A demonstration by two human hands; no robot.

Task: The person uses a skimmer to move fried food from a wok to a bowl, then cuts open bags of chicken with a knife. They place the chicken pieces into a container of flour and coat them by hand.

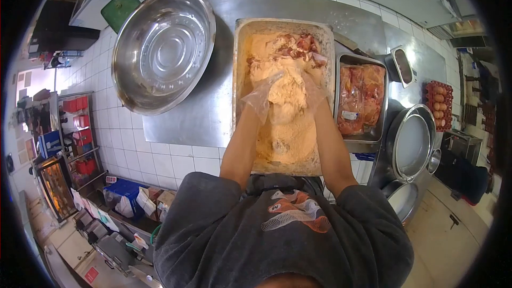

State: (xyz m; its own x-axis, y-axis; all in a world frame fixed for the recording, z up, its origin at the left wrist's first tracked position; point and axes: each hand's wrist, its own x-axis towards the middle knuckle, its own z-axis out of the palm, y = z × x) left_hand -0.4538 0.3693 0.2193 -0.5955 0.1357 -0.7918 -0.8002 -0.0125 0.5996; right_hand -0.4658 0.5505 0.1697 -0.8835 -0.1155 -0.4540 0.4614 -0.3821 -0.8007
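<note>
A deep rectangular metal tray (330,48) holds orange-tinted flour (298,141), with pieces of raw red meat (306,47) at its far end. Both my hands wear clear plastic gloves and are in the middle of the tray. My left hand (262,98) is at the left of a flour-coated heap (288,88), and my right hand (314,93) is at its right. Flour and the heap cover the fingers of both hands, so what they grip cannot be made out. To the right of the tray, a smaller metal pan (368,137) holds bagged raw meat (360,96).
A large steel bowl (165,50) stands left of the tray, by a green container (120,10). A knife (349,44) lies behind the meat pan. Farther right are a narrow metal container (402,66), eggs in a red crate (439,105) and round pans (412,146).
</note>
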